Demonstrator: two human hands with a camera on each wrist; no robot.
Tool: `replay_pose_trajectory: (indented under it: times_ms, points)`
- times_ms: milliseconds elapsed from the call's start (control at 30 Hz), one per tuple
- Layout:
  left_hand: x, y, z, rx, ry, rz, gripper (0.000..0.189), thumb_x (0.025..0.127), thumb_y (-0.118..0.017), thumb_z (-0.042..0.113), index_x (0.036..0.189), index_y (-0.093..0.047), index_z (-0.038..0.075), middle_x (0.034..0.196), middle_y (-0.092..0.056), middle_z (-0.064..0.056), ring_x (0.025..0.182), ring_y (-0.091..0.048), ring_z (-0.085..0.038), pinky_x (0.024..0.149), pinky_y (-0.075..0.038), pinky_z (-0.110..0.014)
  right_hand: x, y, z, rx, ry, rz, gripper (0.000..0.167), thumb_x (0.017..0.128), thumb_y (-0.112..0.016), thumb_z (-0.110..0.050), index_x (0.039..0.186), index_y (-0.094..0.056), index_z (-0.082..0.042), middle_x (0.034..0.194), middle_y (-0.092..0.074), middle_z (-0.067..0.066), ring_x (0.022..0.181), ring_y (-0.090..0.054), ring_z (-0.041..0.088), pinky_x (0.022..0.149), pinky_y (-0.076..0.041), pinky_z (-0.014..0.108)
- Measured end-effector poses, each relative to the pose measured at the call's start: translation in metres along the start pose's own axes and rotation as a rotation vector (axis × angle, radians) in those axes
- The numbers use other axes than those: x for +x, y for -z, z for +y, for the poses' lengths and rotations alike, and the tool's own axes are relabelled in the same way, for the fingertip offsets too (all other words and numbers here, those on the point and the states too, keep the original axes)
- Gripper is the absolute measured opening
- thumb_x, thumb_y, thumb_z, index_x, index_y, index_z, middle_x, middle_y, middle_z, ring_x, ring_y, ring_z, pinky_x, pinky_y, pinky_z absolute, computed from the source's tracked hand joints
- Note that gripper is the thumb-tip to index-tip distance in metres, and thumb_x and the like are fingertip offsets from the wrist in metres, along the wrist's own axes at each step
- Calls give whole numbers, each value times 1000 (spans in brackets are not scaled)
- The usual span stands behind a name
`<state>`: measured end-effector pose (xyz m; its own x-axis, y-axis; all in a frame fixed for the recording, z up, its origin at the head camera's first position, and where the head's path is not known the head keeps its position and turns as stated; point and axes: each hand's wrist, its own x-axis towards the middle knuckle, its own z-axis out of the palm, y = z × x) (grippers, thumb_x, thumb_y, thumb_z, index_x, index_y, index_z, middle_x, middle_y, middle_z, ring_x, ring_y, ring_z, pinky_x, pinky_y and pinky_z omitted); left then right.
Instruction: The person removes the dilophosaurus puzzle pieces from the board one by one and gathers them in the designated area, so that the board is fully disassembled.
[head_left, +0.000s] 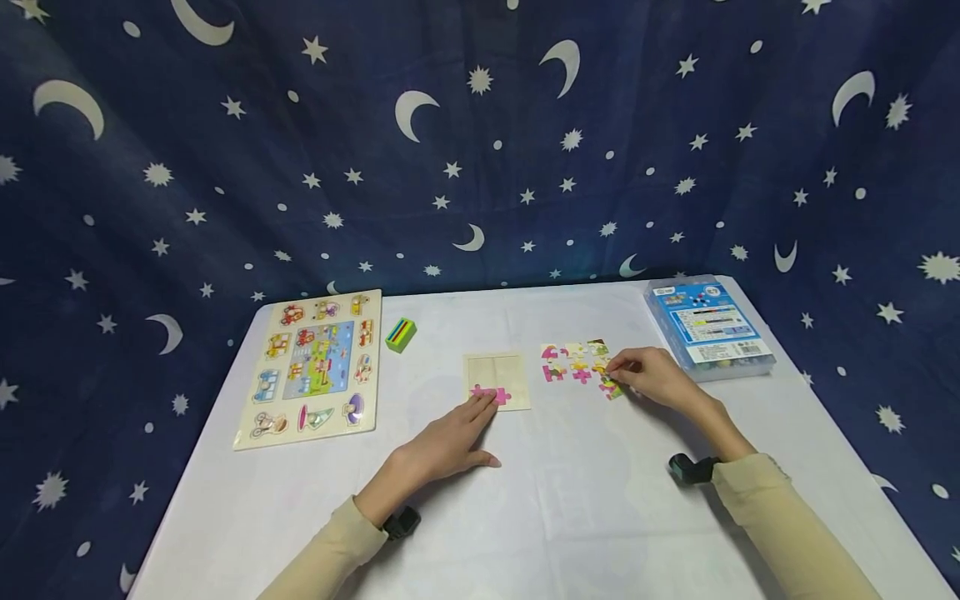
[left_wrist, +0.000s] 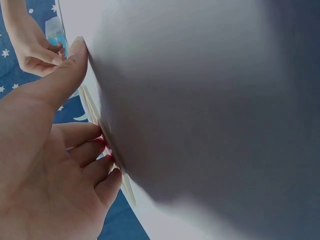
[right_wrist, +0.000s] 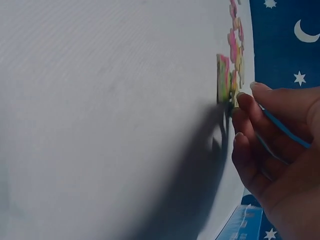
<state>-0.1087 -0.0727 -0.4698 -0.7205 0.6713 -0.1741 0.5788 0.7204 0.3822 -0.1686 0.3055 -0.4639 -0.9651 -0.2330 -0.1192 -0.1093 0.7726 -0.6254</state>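
My left hand (head_left: 453,442) lies with fingertips on the lower edge of a small wooden puzzle tray (head_left: 517,367), touching the pink puzzle pieces (head_left: 502,396) set along its bottom. The thumb is spread away from the fingers. To the right of the tray lie several loose puzzle pieces (head_left: 577,362) in pink, yellow and green. At their right side is my right hand (head_left: 656,375), thumb and bent index finger near each other. Its fingertips are right at a green and pink piece (right_wrist: 223,77); I cannot tell whether they pinch one.
A large wooden vehicle puzzle board (head_left: 365,287) stands at the table's left. Near it is a small green striped block (head_left: 401,334). A clear case with a blue label (head_left: 712,325) sits at the back right, beyond the right hand. A starry curtain (head_left: 480,167) hangs behind the white table (head_left: 585,517).
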Motion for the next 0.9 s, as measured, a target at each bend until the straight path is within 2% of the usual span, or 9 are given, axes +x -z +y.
replay_pose_trajectory:
  times_ms: [100, 200, 433, 600, 900]
  points:
    - [-2, 1, -4, -13, 22, 2, 92, 94, -71, 47, 161, -29, 0, 171, -23, -12, 158, -21, -31, 124, -32, -47, 2, -2, -6, 28, 21, 0, 12, 97, -70, -12, 105, -76, -6, 95, -73, 8, 78, -58, 19, 62, -50, 27]
    - [-4, 3, -7, -15, 36, 9, 92, 94, -72, 47, 161, -30, 0, 171, -23, -13, 159, -21, -30, 123, -32, -47, 6, -7, -14, 40, 58, 7, 11, 96, -71, -12, 103, -77, -6, 93, -73, 6, 77, -58, 18, 62, -49, 25]
    - [-8, 5, -15, -23, 34, 22, 92, 95, -70, 48, 161, -28, 0, 171, -22, -13, 158, -22, -32, 123, -33, -50, 16, -25, -36, 93, 128, -9, 9, 95, -73, -11, 102, -77, -6, 87, -72, 5, 65, -58, 16, 56, -50, 25]
    - [-10, 5, -18, -31, 35, 16, 91, 96, -69, 48, 162, -27, 2, 172, -20, -12, 159, -20, -32, 123, -32, -51, 26, -39, -52, 102, 231, -18, 6, 94, -75, -10, 98, -78, -8, 85, -74, 4, 68, -59, 11, 60, -49, 23]
    - [-12, 5, -21, -50, 53, 2, 91, 96, -68, 49, 163, -26, 5, 173, -19, -7, 159, -19, -34, 120, -36, -54, 41, -58, -76, 111, 286, -71, 9, 94, -75, -12, 99, -78, -6, 84, -74, 1, 68, -59, 8, 63, -49, 24]
